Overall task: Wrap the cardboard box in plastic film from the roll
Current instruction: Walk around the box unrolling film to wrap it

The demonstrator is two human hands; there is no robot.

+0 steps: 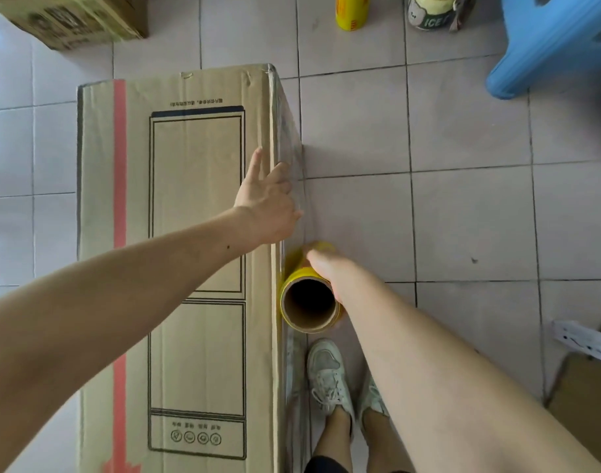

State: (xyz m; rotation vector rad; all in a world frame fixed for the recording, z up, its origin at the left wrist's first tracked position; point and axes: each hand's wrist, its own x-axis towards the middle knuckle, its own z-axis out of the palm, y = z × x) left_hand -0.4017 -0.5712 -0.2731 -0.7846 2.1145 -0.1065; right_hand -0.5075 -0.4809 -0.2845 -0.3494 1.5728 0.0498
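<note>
1. Our right hand (pixel 321 266) grips the yellow film roll (pixel 307 297), held just beside the box's right side.
2. Our left hand (pixel 266 196), fingers spread, presses the box (pixel 176 233) at its right edge.
3. The box stands on the tiled floor (pixel 463 199).

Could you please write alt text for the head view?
Seen from above, a left hand presses plastic film against a tall cardboard box's right edge, while the right hand holds a yellow film roll beside it.
</note>
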